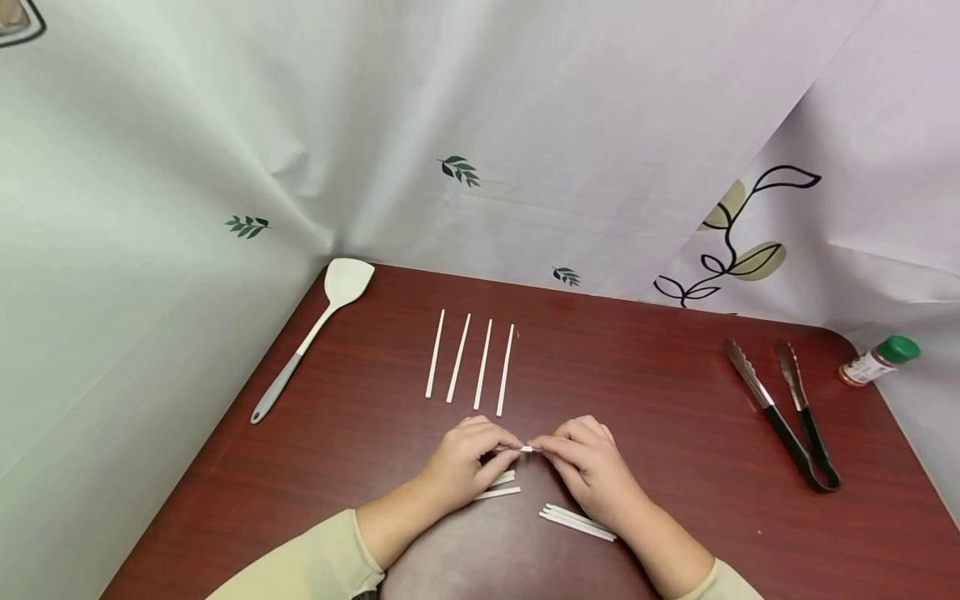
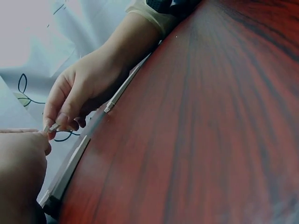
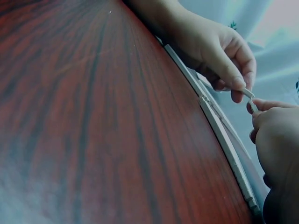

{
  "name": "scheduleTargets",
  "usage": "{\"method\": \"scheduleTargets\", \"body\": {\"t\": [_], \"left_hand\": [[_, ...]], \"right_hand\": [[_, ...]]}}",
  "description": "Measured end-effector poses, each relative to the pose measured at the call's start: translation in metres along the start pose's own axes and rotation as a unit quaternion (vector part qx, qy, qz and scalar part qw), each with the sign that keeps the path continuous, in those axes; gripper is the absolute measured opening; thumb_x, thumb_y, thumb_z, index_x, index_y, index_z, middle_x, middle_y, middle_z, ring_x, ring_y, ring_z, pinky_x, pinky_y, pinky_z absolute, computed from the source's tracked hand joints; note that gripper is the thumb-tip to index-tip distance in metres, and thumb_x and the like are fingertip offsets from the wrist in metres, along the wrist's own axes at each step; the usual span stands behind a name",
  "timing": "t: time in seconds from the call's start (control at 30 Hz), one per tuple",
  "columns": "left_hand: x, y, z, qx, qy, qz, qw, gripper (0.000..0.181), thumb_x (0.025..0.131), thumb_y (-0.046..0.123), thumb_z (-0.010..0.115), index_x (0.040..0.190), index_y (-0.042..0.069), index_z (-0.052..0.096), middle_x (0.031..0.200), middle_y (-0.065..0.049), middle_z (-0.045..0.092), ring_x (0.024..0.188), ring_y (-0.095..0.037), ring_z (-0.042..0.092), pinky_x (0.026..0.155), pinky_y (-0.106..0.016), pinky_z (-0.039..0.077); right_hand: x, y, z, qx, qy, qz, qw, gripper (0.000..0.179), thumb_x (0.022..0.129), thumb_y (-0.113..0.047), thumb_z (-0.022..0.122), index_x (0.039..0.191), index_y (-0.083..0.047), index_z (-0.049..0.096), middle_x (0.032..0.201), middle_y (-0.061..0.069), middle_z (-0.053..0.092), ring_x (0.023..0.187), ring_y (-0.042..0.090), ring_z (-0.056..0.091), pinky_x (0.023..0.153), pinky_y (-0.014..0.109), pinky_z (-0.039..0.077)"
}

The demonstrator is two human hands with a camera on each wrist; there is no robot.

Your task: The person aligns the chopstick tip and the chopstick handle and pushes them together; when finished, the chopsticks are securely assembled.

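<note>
A short white stick (image 1: 527,449) spans the small gap between the fingertips of both hands, just above the table. My left hand (image 1: 463,463) pinches one end between thumb and fingers, and my right hand (image 1: 591,468) pinches the other. In the right wrist view the stick (image 3: 247,93) looks bent or snapped where the hands meet; I cannot tell which. Beneath the left hand lie a few loose white sticks (image 1: 501,492), partly covered by it. A small bunch of white sticks (image 1: 576,522) lies beside the right wrist.
Several long white sticks (image 1: 482,364) lie in a spaced row beyond the hands. A spatula (image 1: 347,282) lies at the left edge of the dark red table (image 1: 637,367). On the right are metal tongs (image 1: 780,429) and a green-capped jar (image 1: 870,367). Patterned curtains (image 1: 525,125) enclose the table.
</note>
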State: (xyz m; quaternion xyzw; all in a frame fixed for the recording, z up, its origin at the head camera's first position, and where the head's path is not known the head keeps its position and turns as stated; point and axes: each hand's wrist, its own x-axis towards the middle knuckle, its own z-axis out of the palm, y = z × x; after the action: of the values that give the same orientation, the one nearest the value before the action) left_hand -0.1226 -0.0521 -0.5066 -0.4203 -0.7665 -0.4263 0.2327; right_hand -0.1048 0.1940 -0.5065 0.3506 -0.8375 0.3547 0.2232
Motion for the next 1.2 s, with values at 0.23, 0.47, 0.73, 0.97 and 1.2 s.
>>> {"method": "scheduleTargets", "body": {"t": [0.23, 0.47, 0.73, 0.97, 1.2], "left_hand": [[-0.0009, -0.0001, -0.0005, -0.007, 0.003, -0.006, 1.0000, 0.003, 0.099, 0.013, 0.077, 0.099, 0.010, 0.078, 0.091, 0.006, 0.077, 0.079, -0.007, 0.065, 0.076, -0.030, 0.051], [-0.0012, -0.0020, 0.0002, -0.009, -0.001, 0.003, 1.0000, 0.008, 0.094, 0.009, 0.082, 0.100, 0.012, 0.078, 0.092, 0.005, 0.077, 0.079, -0.008, 0.066, 0.077, -0.029, 0.052], [-0.0006, -0.0020, -0.0006, -0.016, -0.008, 0.020, 0.9997, 0.019, 0.083, -0.001, 0.086, 0.097, 0.010, 0.080, 0.096, 0.004, 0.079, 0.084, -0.009, 0.070, 0.083, -0.027, 0.054], [0.0001, -0.0025, -0.0014, -0.007, -0.013, 0.030, 0.9994, 0.009, 0.091, 0.002, 0.082, 0.098, 0.009, 0.080, 0.097, 0.003, 0.079, 0.086, -0.010, 0.071, 0.083, -0.028, 0.055], [-0.0011, -0.0016, -0.0027, 0.015, -0.019, 0.029, 0.9993, 0.014, 0.087, 0.004, 0.085, 0.098, 0.011, 0.082, 0.096, 0.006, 0.079, 0.084, -0.008, 0.070, 0.080, -0.028, 0.054]], "right_hand": [[0.0023, -0.0008, -0.0005, 0.024, 0.022, -0.015, 0.9994, 0.029, 0.089, -0.002, 0.078, 0.112, -0.021, 0.082, 0.091, -0.012, 0.065, 0.089, 0.012, 0.054, 0.085, 0.025, 0.038], [0.0020, -0.0004, 0.0000, 0.032, 0.020, -0.019, 0.9991, 0.027, 0.092, -0.004, 0.076, 0.113, -0.020, 0.082, 0.092, -0.012, 0.065, 0.090, 0.012, 0.053, 0.084, 0.023, 0.039], [0.0010, 0.0001, -0.0014, 0.028, 0.020, -0.018, 0.9993, 0.025, 0.089, -0.002, 0.079, 0.111, -0.014, 0.083, 0.093, -0.010, 0.070, 0.086, 0.011, 0.059, 0.079, 0.023, 0.045], [0.0015, 0.0003, -0.0032, 0.023, 0.021, -0.027, 0.9991, 0.024, 0.086, -0.002, 0.082, 0.108, -0.011, 0.083, 0.094, -0.009, 0.073, 0.083, 0.011, 0.062, 0.077, 0.024, 0.047], [0.0011, -0.0001, -0.0020, 0.019, 0.017, -0.036, 0.9990, 0.020, 0.092, -0.005, 0.079, 0.110, -0.013, 0.083, 0.093, -0.009, 0.071, 0.083, 0.010, 0.063, 0.076, 0.024, 0.050]]}}
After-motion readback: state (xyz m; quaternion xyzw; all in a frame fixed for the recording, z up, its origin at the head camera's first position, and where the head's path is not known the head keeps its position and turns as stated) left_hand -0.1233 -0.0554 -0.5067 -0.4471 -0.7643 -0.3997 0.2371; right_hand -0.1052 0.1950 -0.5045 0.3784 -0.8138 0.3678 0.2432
